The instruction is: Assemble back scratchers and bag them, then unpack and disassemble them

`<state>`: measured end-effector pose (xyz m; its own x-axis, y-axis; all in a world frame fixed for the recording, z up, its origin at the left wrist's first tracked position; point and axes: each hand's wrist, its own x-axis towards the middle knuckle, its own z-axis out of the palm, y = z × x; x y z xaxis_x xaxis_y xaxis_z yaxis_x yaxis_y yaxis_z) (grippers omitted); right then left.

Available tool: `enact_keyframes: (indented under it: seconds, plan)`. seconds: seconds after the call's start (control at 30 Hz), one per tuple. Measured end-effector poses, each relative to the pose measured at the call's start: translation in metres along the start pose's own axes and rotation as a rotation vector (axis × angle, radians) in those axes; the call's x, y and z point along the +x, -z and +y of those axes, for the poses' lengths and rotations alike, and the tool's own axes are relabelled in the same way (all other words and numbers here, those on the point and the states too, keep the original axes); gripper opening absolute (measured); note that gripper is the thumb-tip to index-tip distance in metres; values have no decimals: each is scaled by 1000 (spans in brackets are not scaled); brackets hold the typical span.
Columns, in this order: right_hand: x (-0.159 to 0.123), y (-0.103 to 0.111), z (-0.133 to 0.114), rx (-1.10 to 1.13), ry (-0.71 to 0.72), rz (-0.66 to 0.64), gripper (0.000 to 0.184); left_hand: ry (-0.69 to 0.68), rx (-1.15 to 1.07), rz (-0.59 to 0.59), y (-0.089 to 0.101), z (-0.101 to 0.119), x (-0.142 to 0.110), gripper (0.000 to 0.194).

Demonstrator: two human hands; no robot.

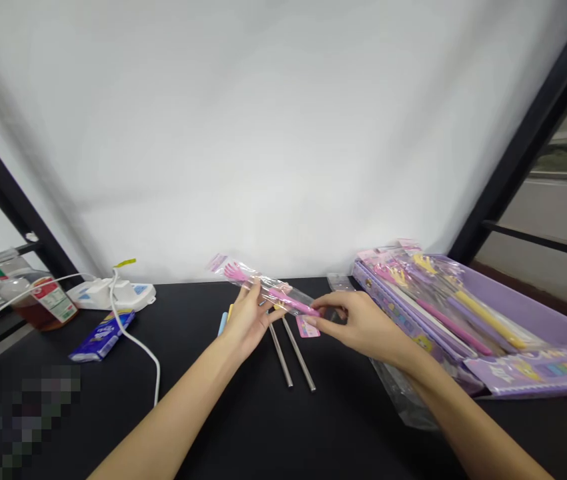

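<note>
A pink back scratcher (283, 297) with a small hand-shaped head lies slantwise in a clear plastic sleeve (217, 262), raised above the black table. My left hand (249, 319) is closed around the sleeve near its middle. At the lower right end, my right hand (356, 323) pinches the sleeve and the pink handle between thumb and fingers. Below them two metal rods (299, 357) lie on the table, their far ends hidden behind my hands. A small pink card (308, 326) shows beside the rods. Light blue (223, 323) and yellow pieces peek out behind my left hand.
At right a purple display box (528, 293) holds several bagged back scratchers (443, 300). Empty clear sleeves (403, 393) lie beside it. On the left are a power strip (136, 293), a white cable (151, 353), a blue packet (101, 340) and a bottle of dark liquid (43, 303).
</note>
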<state>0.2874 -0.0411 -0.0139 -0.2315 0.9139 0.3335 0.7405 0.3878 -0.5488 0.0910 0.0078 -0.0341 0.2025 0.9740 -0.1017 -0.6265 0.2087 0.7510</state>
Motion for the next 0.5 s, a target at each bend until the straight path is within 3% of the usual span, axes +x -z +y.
enact_keyframes:
  seconds: [0.1,0.27,0.37,0.5]
  plan:
    - [-1,1,3,43,-48,-46,30,-30,9,-39,2,0,2,27]
    - [-6,16,16,175,-152,-226,21,-156,-30,84,14,15,13,15]
    - [-6,10,15,298,-197,-333,25,-124,-26,54,9,13,9,10]
    - [-4,-4,7,361,-214,-352,38,-37,7,-18,-2,1,4,12]
